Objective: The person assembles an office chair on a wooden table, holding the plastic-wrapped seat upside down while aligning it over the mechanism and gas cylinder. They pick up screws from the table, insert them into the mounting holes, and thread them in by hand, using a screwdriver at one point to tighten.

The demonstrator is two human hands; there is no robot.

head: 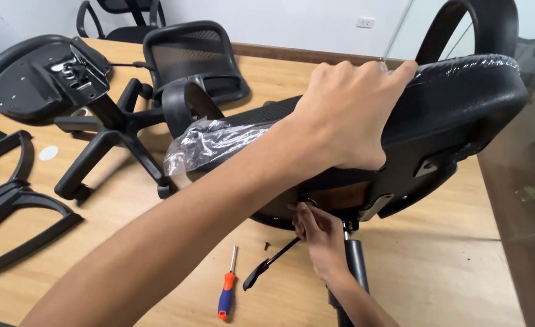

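Observation:
A black office chair seat [461,103], partly wrapped in clear plastic [210,142], stands tilted on its edge on the wooden table [437,272]. My left hand [346,115] grips the seat's upper padded edge. Below it, my right hand [319,233] reaches under the seat, its fingertips pinched on a small fastener at the wooden underside [340,195]; the fastener is mostly hidden. A black gas cylinder [356,260] and a black-tipped lever [270,263] stick out from the seat's mechanism right beside this hand.
A screwdriver with an orange and blue handle [226,293] and a loose small screw [267,246] lie on the table near my right hand. To the left are a black star base [113,136], a second seat pan [37,75], a mesh backrest [189,57] and armrests [13,206].

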